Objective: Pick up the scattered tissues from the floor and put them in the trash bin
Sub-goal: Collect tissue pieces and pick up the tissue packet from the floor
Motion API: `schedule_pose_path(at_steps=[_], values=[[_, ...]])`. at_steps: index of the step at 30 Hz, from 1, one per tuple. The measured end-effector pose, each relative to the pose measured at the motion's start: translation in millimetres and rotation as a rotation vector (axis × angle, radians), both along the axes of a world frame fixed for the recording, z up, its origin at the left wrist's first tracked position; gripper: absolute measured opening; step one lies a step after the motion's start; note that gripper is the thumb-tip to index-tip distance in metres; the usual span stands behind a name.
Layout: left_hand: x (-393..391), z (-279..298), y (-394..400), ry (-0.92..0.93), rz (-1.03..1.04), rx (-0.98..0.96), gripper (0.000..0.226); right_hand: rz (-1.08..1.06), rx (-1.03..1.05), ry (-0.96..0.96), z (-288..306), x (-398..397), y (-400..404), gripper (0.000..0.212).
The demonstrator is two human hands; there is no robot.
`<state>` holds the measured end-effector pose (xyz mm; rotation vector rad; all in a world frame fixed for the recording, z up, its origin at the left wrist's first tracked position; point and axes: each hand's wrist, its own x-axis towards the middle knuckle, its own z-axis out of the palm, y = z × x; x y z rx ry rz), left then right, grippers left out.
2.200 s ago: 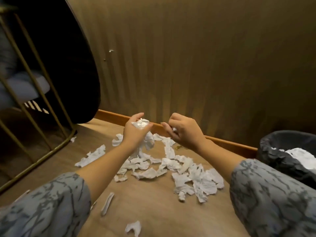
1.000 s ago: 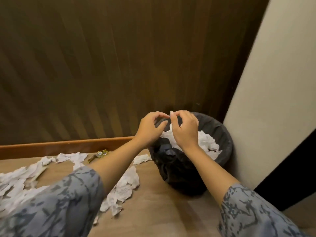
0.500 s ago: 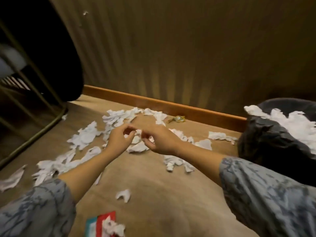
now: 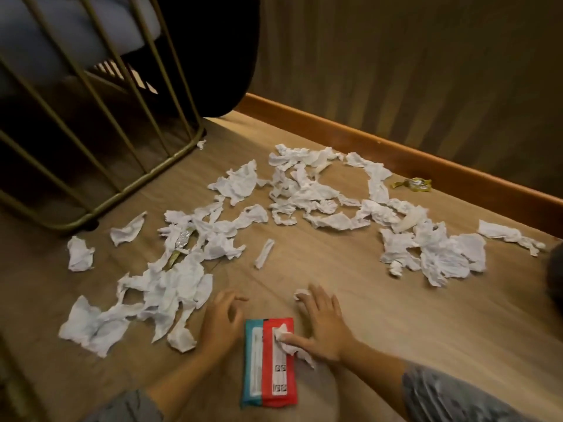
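Observation:
Torn white tissues lie scattered on the wooden floor: a left pile (image 4: 170,287), a middle cluster (image 4: 304,190) and a right pile (image 4: 435,251). My left hand (image 4: 224,321) hovers low beside the left pile, fingers curled apart and holding nothing. My right hand (image 4: 323,324) is spread on the floor. Its fingertips touch a small tissue scrap (image 4: 300,295), and its thumb rests on another tissue scrap (image 4: 285,339) lying on a red and teal packet (image 4: 269,367). Only a dark sliver of the trash bin (image 4: 556,278) shows at the right edge.
A chair with gold metal legs (image 4: 122,190) stands at the back left, close to the tissues. A wooden baseboard (image 4: 396,153) and a ribbed wall close off the far side. A gold wrapper (image 4: 412,184) lies near the baseboard.
Both hands have pulled back toward me, from the middle tissues down to the packet. The view has tilted down and left, and the bin has slid almost out of sight.

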<state>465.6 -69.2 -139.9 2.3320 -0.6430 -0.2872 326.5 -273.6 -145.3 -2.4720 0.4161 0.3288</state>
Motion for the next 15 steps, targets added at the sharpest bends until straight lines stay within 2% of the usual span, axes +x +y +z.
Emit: schedule_pose_path(at_steps=[2,6,10,13,15], values=[[-5.7,-20.5,34.9,-0.067,0.060,0.029,0.020,-0.022,-0.060,-0.042,-12.4,-14.6,30.8,0.117],[-26.3,-43.5,77.1,-0.109,0.166,0.100,0.034,-0.004,-0.115,-0.055,-19.4,-24.3,81.6,0.130],[-45.4,-50.5,90.7,-0.146,0.300,0.037,0.032,-0.008,-0.150,-0.105,-30.9,-12.4,99.9,0.121],[-41.7,-52.6,97.0,-0.176,0.379,0.011,0.041,-0.034,-0.072,-0.193,-39.4,10.2,99.6,0.107],[-30.0,-47.5,97.9,-0.199,0.412,-0.055,0.043,-0.015,-0.022,-0.185,-37.6,31.1,95.8,0.106]])
